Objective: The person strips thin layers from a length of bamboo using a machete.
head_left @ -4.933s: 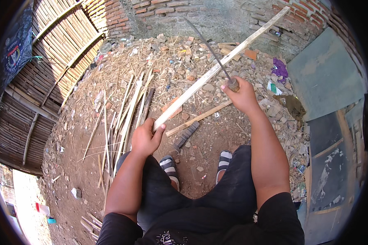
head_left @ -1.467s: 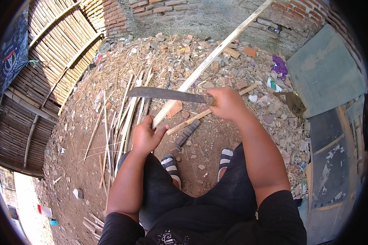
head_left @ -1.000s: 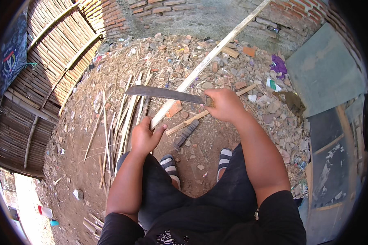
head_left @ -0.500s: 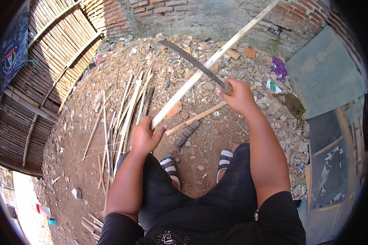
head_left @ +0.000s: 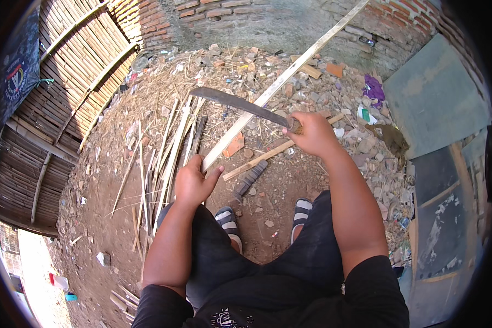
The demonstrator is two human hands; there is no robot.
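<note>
My left hand (head_left: 194, 183) is closed round the near end of a long pale strip of split bamboo or wood (head_left: 290, 72), which slants up and away to the right toward the brick wall. In my right hand (head_left: 313, 134) is the short handle of a machete (head_left: 229, 100) with a dark, curved blade. The blade lies across the strip a little beyond my left hand, its tip pointing left. Whether the edge touches the strip I cannot tell.
Several loose strips (head_left: 172, 147) lie in a pile at the left. Near my sandalled feet are a dark ridged block (head_left: 250, 180) and a wooden stick (head_left: 268, 158). Rubble covers the ground up to the brick wall (head_left: 229, 24). A grey-green panel (head_left: 437, 93) leans at the right.
The machete has come down the strip toward me, and its blade has swung flatter, the tip now lower and farther left. My left hand has stayed in place on the strip.
</note>
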